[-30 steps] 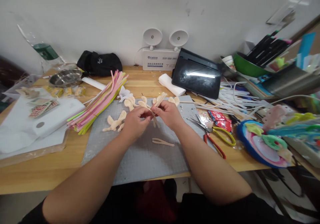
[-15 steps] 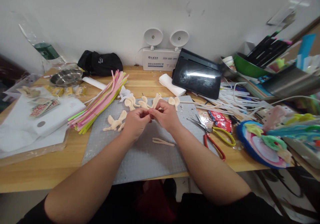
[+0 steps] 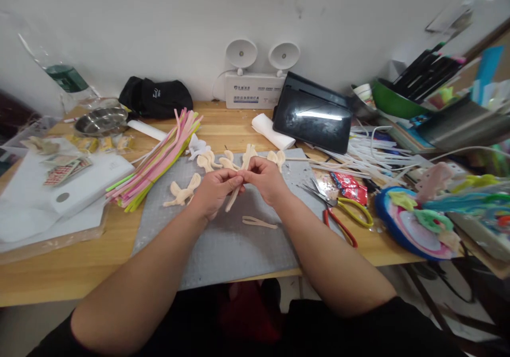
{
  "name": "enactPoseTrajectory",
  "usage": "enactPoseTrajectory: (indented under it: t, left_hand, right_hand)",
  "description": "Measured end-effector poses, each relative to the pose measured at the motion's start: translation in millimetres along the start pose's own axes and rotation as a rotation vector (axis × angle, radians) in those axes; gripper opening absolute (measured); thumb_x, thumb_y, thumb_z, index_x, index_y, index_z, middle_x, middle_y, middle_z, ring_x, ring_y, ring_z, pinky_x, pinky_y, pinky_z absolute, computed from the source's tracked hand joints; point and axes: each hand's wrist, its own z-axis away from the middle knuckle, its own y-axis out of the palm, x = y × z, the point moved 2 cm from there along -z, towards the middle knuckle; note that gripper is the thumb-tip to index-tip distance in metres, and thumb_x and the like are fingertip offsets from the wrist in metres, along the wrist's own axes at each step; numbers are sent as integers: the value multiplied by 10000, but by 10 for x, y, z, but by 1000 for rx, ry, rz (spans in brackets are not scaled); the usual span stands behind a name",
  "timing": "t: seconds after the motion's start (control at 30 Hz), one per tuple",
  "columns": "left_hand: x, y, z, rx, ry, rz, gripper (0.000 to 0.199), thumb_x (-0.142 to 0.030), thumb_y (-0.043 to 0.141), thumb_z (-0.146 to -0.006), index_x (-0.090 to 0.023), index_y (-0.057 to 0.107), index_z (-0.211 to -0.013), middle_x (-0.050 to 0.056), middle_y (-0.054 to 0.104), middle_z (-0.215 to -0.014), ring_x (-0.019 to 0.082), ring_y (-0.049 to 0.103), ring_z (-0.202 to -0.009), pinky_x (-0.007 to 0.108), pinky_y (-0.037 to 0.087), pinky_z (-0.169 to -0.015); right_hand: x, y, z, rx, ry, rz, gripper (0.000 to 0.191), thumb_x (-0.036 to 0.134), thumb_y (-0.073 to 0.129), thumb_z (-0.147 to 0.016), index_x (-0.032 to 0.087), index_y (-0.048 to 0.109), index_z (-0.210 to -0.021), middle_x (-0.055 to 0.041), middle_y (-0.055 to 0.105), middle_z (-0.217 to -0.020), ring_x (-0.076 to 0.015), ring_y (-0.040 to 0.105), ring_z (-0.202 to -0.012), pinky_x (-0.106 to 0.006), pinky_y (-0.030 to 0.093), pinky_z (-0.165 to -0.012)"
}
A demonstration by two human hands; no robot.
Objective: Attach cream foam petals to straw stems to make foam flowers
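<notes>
My left hand (image 3: 217, 189) and my right hand (image 3: 265, 179) meet above the grey mat (image 3: 239, 261), both closed on a cream fuzzy strip (image 3: 231, 200) whose lower end sticks out below the fingers. The fingertips hide its middle. Behind the hands lie cream looped shapes (image 3: 206, 161) and a cream piece (image 3: 275, 158). Another cream shape (image 3: 183, 192) rests left of my left hand. A folded cream strip (image 3: 258, 221) lies on the mat below my right hand.
Pink and yellow-green strips (image 3: 163, 163) lie left. Pliers with yellow (image 3: 356, 211) and red handles (image 3: 343, 231) lie right, near a blue round item (image 3: 398, 235). A black tablet (image 3: 313, 113) and white lamp unit (image 3: 255, 90) stand behind. White strips (image 3: 374, 152) spread at back right.
The lower end of the cream strip now shows below my fingers. My left hand has turned and shifted slightly left. The whole view has moved a little.
</notes>
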Motion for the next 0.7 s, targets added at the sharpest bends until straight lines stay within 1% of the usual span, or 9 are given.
enactPoseTrajectory:
  t: [0.1,0.2,0.23,0.33,0.4,0.5,0.57,0.63,0.7]
  left_hand:
    - [11,-71,-44,-121,25,-2,190,-310,645,-621,-139,562,-634,-13,585,-518,70,499,-447,184,372,-450]
    - [-4,-151,-83,-246,34,64,198,-297,652,-605,-161,530,-682,-15,601,-518,89,534,-451,202,416,-473]
    - [-11,-169,-91,-266,36,82,204,-287,653,-602,-168,514,-694,-18,604,-515,94,541,-452,208,427,-480]
    - [-26,-190,-101,-275,46,111,201,-254,641,-607,-178,475,-690,-20,611,-520,102,555,-467,221,445,-505]
    - [-22,-188,-101,-270,47,120,179,-239,627,-619,-171,469,-668,-16,621,-554,98,564,-495,228,456,-542]
    - [-5,-188,-101,-271,59,121,169,-249,624,-626,-158,484,-651,-12,619,-606,86,558,-528,222,449,-569]
    - [7,-189,-103,-269,74,103,177,-270,629,-627,-154,496,-649,-11,609,-624,80,542,-532,213,432,-556]
    - [16,-182,-102,-258,98,57,177,-283,626,-632,-154,506,-645,-13,593,-622,79,527,-539,208,413,-548]
    - [25,-163,-98,-240,137,-13,165,-284,618,-641,-155,515,-638,-21,567,-604,79,515,-554,203,393,-548]
  right_hand:
    - [92,-112,13,227,-6,233,272,422,516,-715,166,470,-635,42,466,-574,-72,428,-527,-213,343,-513]
    - [197,-146,98,721,-16,738,269,416,623,-618,159,541,-625,26,520,-580,-79,426,-534,-217,296,-510]
    - [215,-134,136,844,-11,884,255,400,648,-589,164,562,-631,21,539,-592,-83,426,-533,-220,280,-505]
    - [228,-33,227,984,-42,1180,173,344,623,-606,177,588,-629,3,563,-609,-94,420,-521,-234,243,-493]
    - [216,37,258,994,-94,1216,131,295,568,-654,176,579,-600,-1,557,-592,-94,412,-509,-239,236,-491]
    - [216,38,230,911,-161,985,106,235,538,-682,169,550,-600,8,547,-598,-87,424,-526,-233,277,-510]
    - [230,-35,154,689,-130,671,101,242,533,-703,167,521,-636,20,531,-598,-79,444,-536,-223,322,-523]
    - [218,-118,73,416,-31,316,145,288,538,-715,170,481,-655,39,500,-566,-69,452,-507,-214,358,-505]
    - [174,-142,25,231,72,25,201,326,573,-692,173,451,-646,59,475,-524,-59,445,-455,-204,373,-462]
